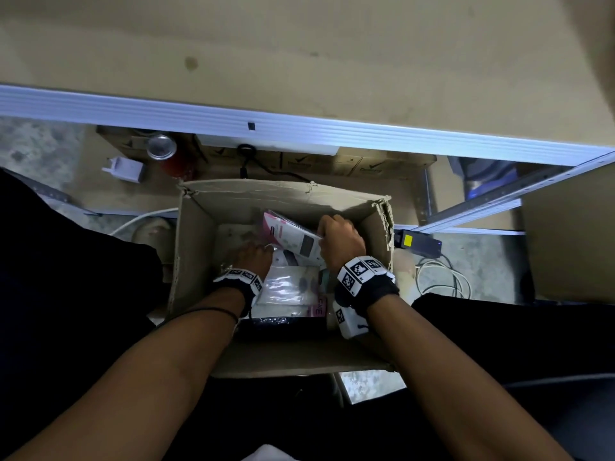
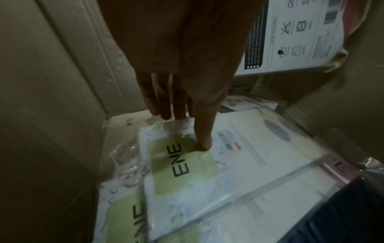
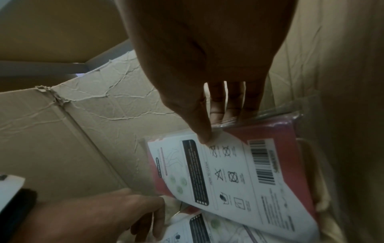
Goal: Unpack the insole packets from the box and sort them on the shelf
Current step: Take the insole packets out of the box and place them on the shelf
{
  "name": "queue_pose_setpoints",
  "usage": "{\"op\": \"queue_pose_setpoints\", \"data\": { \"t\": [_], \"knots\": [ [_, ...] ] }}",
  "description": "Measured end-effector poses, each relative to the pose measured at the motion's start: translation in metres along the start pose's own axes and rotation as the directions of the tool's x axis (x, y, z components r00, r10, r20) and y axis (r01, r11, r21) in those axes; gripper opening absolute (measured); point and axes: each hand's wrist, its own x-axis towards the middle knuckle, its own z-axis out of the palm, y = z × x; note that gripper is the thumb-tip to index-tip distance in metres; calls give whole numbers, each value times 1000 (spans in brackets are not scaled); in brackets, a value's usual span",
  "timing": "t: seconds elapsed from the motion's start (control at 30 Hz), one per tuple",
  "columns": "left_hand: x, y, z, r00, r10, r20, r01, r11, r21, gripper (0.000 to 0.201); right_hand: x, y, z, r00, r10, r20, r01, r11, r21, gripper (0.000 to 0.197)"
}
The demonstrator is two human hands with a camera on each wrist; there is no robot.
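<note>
An open cardboard box [image 1: 196, 247] stands on the floor between my legs, with several insole packets lying flat inside. My right hand [image 1: 339, 241] pinches a pink-and-white packet [image 1: 293, 237] at its edge and holds it tilted above the rest. In the right wrist view the thumb of this hand [image 3: 216, 128] lies on the printed back of the packet [image 3: 239, 180], with the fingers behind it. My left hand [image 1: 253, 252] reaches down by the left wall. Its fingers are straight, and the hand [image 2: 185, 129] touches a clear-wrapped packet with a green label [image 2: 182, 164]. The beige shelf [image 1: 299, 44] is above.
The shelf's white metal edge [image 1: 299, 128] runs across above the box. Beneath it lie flat cartons [image 1: 332, 164], a can [image 1: 161, 146] and a white plug [image 1: 124, 169]. A black device [image 1: 417, 242] and coiled cables [image 1: 442, 277] sit right of the box.
</note>
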Motion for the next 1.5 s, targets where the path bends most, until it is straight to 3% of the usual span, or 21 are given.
{"op": "queue_pose_setpoints", "data": {
  "t": [0.1, 0.2, 0.27, 0.47, 0.8, 1.13, 1.27, 1.5],
  "knots": [
    [-3, -4, -5, 999, 36, 25, -35, 998, -52, 55, -1, 0, 0, 1000, -2, 8, 2, 1000, 4, 16],
    [-4, -2, -6, 990, 112, 81, -102, 989, -111, 28, -2, -1, 0, 1000, 0, 26, 0, 1000, 10, 15],
    [-6, -1, -3, 983, 150, 104, -131, 976, -175, 21, -3, -2, -2, 999, -3, 38, 2, 1000, 11, 15],
    [-17, 4, 13, 952, 118, 281, -86, 989, -124, 29, -8, -3, -4, 998, -13, 56, 13, 1000, 9, 14],
    [-21, 11, 13, 952, 133, 276, -107, 988, -108, 35, -11, -4, -5, 997, -1, 83, 1, 1000, -1, 16],
    [-23, 17, 19, 884, 237, 402, -156, 962, -225, 43, -12, -6, -4, 996, 18, 89, -19, 1000, 15, 15],
    [-22, 16, 17, 915, 179, 362, -89, 964, -251, 33, -13, -7, -4, 995, 26, 94, -28, 1000, 14, 15],
    [-10, 3, 6, 984, 23, 176, 27, 961, -274, 30, -12, -7, -6, 995, 30, 94, -31, 999, 12, 14]
  ]
}}
